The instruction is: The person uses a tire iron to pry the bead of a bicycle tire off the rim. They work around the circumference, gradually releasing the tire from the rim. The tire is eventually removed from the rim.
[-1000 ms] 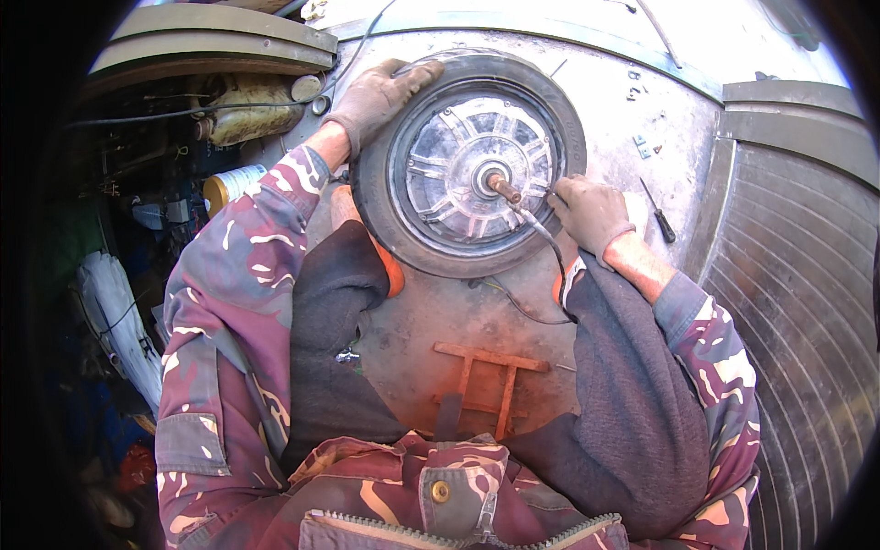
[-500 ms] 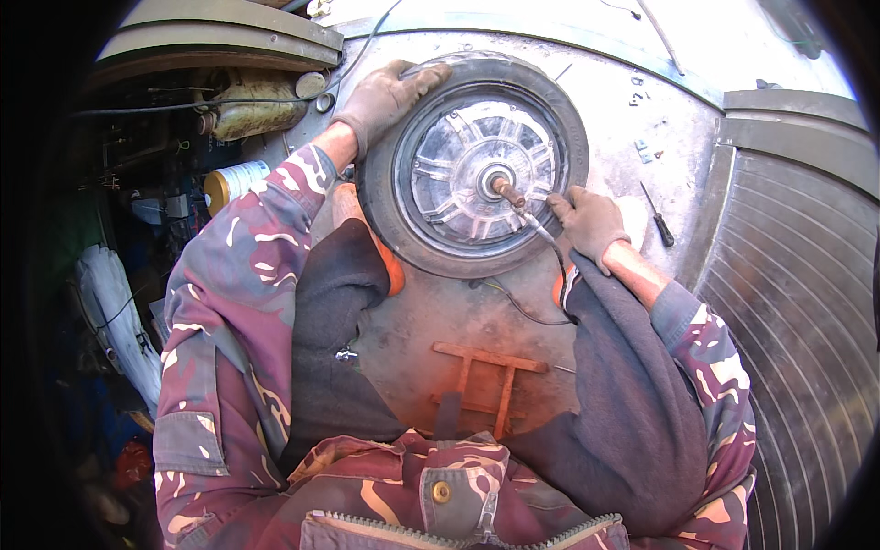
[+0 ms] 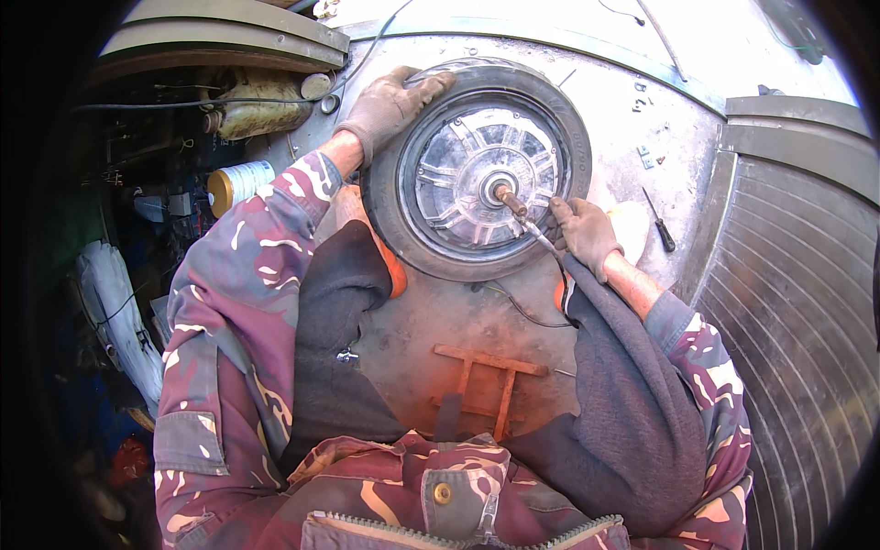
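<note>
A hub motor wheel [image 3: 463, 163], with a black tyre [image 3: 390, 206] and a scuffed silver hub cover, stands between my lower legs with its side facing up toward me. From its centre sticks a brownish axle [image 3: 510, 198], and a cable [image 3: 543, 238] runs off it toward my right leg. My left hand [image 3: 390, 105], in a grey-brown glove, is wrapped over the tyre's far left edge. Gloved likewise, my right hand [image 3: 584, 236] grips the tyre's near right edge beside the cable; some of its fingers are hidden.
A black-handled screwdriver [image 3: 660, 222] and several small parts [image 3: 646, 156] lie on the floor at right. Near my feet is a rusty orange metal frame [image 3: 490, 367]. A ribbed metal panel [image 3: 797, 266] stands right; a white-and-yellow tub [image 3: 240, 185] and clutter are at left.
The wheel and my left hand appear slightly lower and farther right in view. My right hand's fingers have shifted a little at the tyre's edge.
</note>
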A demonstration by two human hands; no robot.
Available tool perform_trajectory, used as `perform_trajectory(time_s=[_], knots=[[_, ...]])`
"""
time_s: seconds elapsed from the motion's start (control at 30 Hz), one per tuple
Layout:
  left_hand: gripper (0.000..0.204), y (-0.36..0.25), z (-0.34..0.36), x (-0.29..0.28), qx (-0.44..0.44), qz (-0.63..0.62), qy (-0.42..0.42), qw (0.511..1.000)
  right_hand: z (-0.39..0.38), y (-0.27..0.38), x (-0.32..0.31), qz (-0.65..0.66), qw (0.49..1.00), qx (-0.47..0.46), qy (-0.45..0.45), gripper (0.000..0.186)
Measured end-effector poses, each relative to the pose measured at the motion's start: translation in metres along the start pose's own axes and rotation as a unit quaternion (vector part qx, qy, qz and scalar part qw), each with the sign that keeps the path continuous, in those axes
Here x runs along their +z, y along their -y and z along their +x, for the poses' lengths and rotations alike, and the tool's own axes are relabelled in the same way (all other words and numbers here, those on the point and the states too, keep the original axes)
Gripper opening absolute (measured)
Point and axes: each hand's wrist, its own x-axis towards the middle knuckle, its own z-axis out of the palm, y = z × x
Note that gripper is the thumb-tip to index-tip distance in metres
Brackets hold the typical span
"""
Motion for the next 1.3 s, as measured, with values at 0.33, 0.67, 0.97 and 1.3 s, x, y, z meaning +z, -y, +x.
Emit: perform_trajectory(time_s=[0.33, 0.67, 0.97, 1.3], knots=[[0.039, -0.029, -0.016, -0.015, 0.056, 0.072, -0.026, 0.996, 0.012, -0.019, 0.028, 0.118, 0.991, 0.046, -0.038, 0.063], [0.045, -0.029, -0.021, -0.016, -0.012, 0.021, 0.009, 1.000, 0.006, -0.019, 0.018, 0.126, 0.992, -0.017, 0.020, 0.064], [0.034, -0.029, -0.025, -0.014, 0.061, 0.117, -0.030, 0.991, -0.008, 0.004, 0.033, 0.288, 0.947, 0.139, 0.008, 0.072], [0.033, -0.018, -0.028, -0.006, 0.081, 0.115, -0.050, 0.989, -0.006, 0.000, 0.022, 0.246, 0.967, 0.058, 0.034, 0.062]])
